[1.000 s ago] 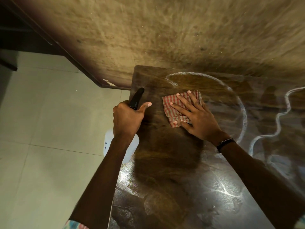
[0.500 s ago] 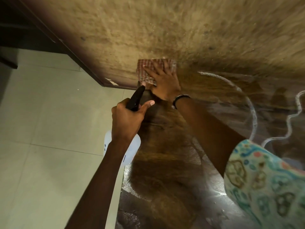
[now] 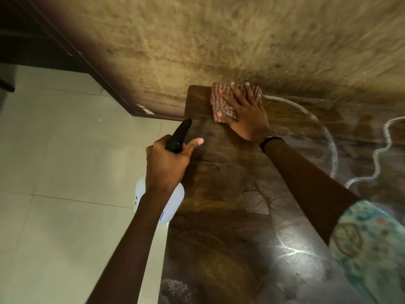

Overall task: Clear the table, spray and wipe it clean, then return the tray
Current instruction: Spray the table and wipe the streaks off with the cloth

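Observation:
My right hand (image 3: 245,115) lies flat with spread fingers on a red-and-white checked cloth (image 3: 221,102), pressing it onto the far left corner of the dark wooden table (image 3: 219,216), close to the wall. My left hand (image 3: 166,163) grips the neck of a white spray bottle (image 3: 175,198) with a black nozzle (image 3: 178,134), held just beyond the table's left edge. White foamy streaks (image 3: 333,154) curve across the wet tabletop to the right of the cloth. No tray is in view.
A rough tan wall (image 3: 219,40) runs along the table's far edge. Pale floor tiles (image 3: 54,172) lie to the left, with a dark skirting board (image 3: 105,84) at the wall's foot. My patterned sleeve (image 3: 368,249) fills the lower right.
My right hand slid the cloth from the middle of the table up to the far corner by the wall, then a little to the right. The left hand kept the bottle still.

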{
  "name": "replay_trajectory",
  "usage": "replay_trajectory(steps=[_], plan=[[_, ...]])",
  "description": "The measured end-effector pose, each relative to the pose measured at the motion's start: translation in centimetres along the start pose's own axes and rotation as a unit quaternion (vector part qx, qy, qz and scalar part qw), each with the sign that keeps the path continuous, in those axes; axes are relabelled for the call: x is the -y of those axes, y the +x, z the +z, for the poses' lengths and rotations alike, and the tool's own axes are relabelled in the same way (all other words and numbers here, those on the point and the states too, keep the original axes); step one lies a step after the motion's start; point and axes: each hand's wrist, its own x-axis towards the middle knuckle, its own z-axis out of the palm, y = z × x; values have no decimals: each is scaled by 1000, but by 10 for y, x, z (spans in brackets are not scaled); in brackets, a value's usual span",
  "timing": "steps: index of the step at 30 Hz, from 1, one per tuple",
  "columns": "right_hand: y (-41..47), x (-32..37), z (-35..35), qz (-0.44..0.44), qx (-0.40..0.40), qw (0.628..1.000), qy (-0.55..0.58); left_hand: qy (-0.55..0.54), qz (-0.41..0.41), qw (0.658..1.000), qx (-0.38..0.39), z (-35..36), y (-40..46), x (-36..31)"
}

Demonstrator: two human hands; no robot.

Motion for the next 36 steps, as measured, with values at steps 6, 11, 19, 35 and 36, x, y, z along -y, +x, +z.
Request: replay_trajectory(steps=[6,11,19,35,36], plan=[[-1,54,11,-60,24,997,-50,-1,13,1000,7,-3,-13,7],[-79,23,24,-146,-5,988,-57,4,12,1000,22,1,-19,7],[-54,-28,-2,10,-5,1000,-20,-4,31,999,39,17,-25,-1],[-172,-137,-5,-68,-13,997,-31,36,1,992,122,131,-47,-90],[-175,-141,-6,-71,-10,997,-30,41,7,991,130,141,-48,-93]])
